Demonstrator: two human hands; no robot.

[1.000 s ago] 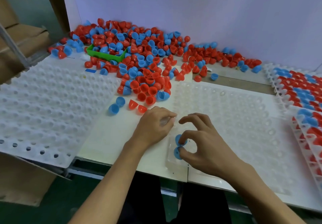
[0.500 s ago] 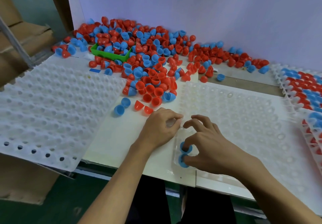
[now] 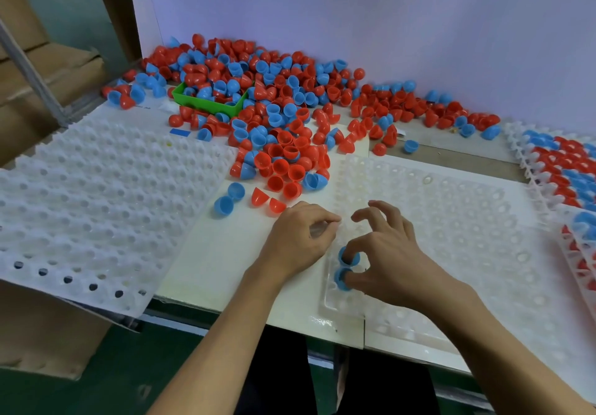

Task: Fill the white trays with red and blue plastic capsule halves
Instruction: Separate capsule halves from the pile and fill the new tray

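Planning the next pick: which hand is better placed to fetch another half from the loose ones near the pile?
Left. The left hand lies just below the loose red halves, while the right hand is busy on the two blue halves in the tray.

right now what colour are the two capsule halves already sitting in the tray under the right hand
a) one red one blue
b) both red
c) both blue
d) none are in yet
c: two blue halves sit one behind the other at the near left corner of the white tray, with the right hand touching them.
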